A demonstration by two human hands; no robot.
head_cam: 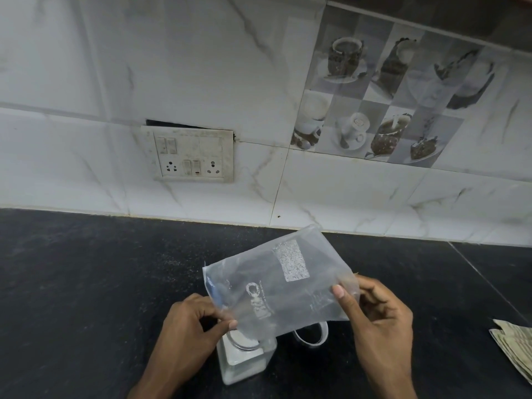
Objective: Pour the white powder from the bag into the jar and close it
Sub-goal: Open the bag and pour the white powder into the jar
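Both of our hands hold the bag (282,283) up over the counter (86,283), tilted so its lower corner hangs at the open mouth of the jar (244,367). Our left hand (195,321) pinches the bag's lower left edge between curled thumb and fingers, just beside a blue strip on the plastic. Our right hand (374,312) grips the right edge, thumb on the near face and fingers curled behind. The bag is clear and looks almost empty; we can see the dark counter through it. The jar stands upright below our left hand, with white powder (243,375) filling its lower part. A clear lid (312,336) lies on the counter just right of the jar. Folded paper (515,347) lies at the far right edge, and a switchboard (190,154) sits in the tiled wall behind.
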